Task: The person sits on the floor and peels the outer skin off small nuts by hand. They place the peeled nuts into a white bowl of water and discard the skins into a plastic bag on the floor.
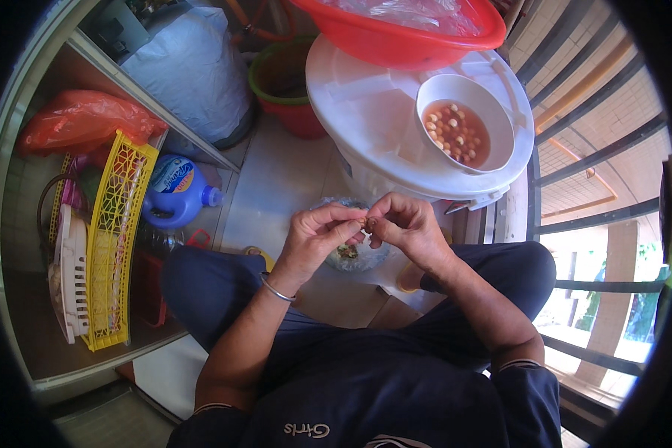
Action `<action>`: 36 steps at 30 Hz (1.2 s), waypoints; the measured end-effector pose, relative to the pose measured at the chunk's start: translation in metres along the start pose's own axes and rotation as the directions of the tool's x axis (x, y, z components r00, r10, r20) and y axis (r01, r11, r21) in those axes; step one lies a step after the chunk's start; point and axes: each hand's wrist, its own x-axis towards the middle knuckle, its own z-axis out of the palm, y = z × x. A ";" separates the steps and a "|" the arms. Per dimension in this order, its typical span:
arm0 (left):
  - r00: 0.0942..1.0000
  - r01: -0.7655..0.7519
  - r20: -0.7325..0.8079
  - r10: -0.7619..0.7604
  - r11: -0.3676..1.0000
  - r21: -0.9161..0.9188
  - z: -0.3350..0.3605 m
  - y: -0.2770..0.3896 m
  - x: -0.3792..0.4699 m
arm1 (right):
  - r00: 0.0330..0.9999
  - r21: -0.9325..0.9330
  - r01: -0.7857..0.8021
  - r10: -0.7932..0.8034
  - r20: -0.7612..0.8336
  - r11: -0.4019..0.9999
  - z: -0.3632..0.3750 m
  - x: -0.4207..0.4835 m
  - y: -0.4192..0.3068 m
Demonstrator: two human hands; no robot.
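Over my lap, my left hand (326, 234) and my right hand (406, 227) meet at the fingertips. Between them they pinch a small brown piece (368, 224), perhaps a nut or seed; fingers partly hide it. Below the hands, on the floor between my feet, sits a clear plastic bag (369, 259) with green and brown scraps (347, 250) in it. Ahead to the right, a white bowl (501, 120) holds reddish liquid and several round, pale nuts or seeds (453, 131). That bowl stands on the white lid (364, 106) of a large tub.
A red basin (403, 42) with clear plastic rests on the lid's far side. Beyond the floor tiles stands a red bucket (299, 117) with a green rim. At left are a blue detergent jug (176, 190) and a yellow plastic basket (112, 246). Metal bars (599, 218) line the right side.
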 end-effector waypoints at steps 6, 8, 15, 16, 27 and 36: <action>0.998 -0.067 0.009 0.067 0.987 0.146 0.000 0.002 0.001 | 1.000 -0.106 0.004 -0.002 0.014 0.994 0.001 0.002 -0.003; 0.997 -0.072 0.017 0.071 0.985 0.158 0.000 0.004 0.001 | 1.000 -0.098 -0.009 0.011 0.024 0.995 0.000 0.001 -0.006; 0.999 -0.040 0.030 0.037 0.995 0.090 0.005 0.006 -0.001 | 1.000 -0.122 -0.012 0.012 -0.001 0.992 0.000 -0.001 -0.008; 0.999 -0.039 0.027 0.037 0.995 0.090 0.006 0.005 -0.001 | 1.000 -0.156 -0.020 0.017 -0.018 0.988 0.001 -0.002 -0.007; 0.997 0.080 -0.013 -0.082 0.990 -0.115 0.006 -0.002 -0.001 | 0.996 -0.126 0.024 -0.034 -0.084 0.992 0.006 -0.002 0.003; 0.996 -0.069 -0.047 0.075 0.990 0.126 0.007 0.002 0.000 | 0.997 -0.011 0.018 -0.019 -0.077 1.000 0.005 0.000 0.002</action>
